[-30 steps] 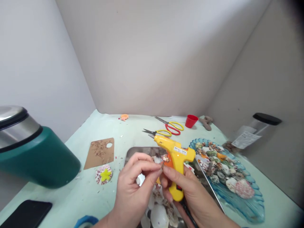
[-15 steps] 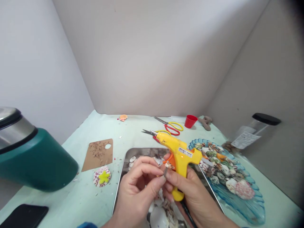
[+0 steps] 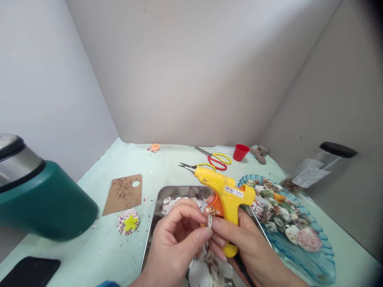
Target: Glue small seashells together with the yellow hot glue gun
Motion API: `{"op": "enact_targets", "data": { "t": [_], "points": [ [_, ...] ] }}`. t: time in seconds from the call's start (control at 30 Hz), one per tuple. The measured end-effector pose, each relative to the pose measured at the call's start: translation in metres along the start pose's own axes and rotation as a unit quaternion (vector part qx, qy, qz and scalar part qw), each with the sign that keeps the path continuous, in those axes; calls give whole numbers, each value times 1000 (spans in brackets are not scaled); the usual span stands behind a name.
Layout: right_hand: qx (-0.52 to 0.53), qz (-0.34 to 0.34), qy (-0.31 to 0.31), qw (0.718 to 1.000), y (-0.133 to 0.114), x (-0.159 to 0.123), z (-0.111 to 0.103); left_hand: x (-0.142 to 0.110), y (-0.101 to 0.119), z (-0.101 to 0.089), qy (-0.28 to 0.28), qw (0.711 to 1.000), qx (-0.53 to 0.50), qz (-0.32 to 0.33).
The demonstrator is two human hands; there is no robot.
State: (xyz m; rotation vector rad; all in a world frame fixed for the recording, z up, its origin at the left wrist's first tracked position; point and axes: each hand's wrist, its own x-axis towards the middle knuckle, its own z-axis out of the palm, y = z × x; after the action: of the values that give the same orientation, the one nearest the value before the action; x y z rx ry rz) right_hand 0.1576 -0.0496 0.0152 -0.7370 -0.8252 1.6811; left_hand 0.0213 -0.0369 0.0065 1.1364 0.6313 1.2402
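My right hand [image 3: 243, 235] is wrapped round the grip of a yellow hot glue gun [image 3: 226, 189], whose nozzle points to the upper left. Its small orange light is lit and a black cord runs down below the handle. Between the thumb and fingers of my left hand [image 3: 176, 239] is a small, pale, narrow piece with a brown-and-white speckled shell [image 3: 212, 210] at its top end. My right thumb and fingertips meet that piece too. Under both hands lies a metal tray [image 3: 156, 203] with white seashells [image 3: 200, 273] in it.
On the right is a blue glass dish [image 3: 308, 259] of shells, with a clear jar [image 3: 326, 163] behind. Scissors [image 3: 220, 159] and a red cup [image 3: 240, 152] stand farther back. To the left are a cardboard piece [image 3: 124, 193], a decorated disc [image 3: 128, 222], a green bottle [image 3: 50, 199] and a phone [image 3: 31, 271].
The small piece has turned in my fingers, so its pale side and speckled shell show more. The glue gun has shifted slightly left and down at the nozzle.
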Motion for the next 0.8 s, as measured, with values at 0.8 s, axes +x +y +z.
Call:
{"op": "enact_targets", "data": {
  "t": [0.8],
  "points": [
    [-3, 115, -132, 984, -18, 6, -20, 0, 11, 2, -15, 993, 57, -103]
  ]
}}
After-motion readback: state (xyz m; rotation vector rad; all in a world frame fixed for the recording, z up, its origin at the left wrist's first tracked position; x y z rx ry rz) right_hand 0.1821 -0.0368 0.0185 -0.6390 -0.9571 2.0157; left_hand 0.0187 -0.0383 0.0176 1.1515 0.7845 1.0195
